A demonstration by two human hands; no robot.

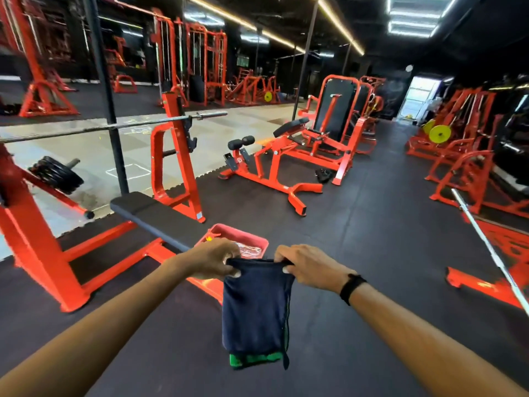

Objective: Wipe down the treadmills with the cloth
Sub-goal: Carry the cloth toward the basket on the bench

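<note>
hands: left hand point(213, 260) and right hand point(307, 266) each pinch a top corner of the dark blue cloth point(256, 308), which hangs between them | step: getting cloth ready | next: find treadmills, none seen here

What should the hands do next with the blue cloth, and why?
Probably carry the cloth off to find a treadmill. Both the left hand and right hand pinch its top edge, so it hangs ready, but only a bench and weight machines show here.
</note>
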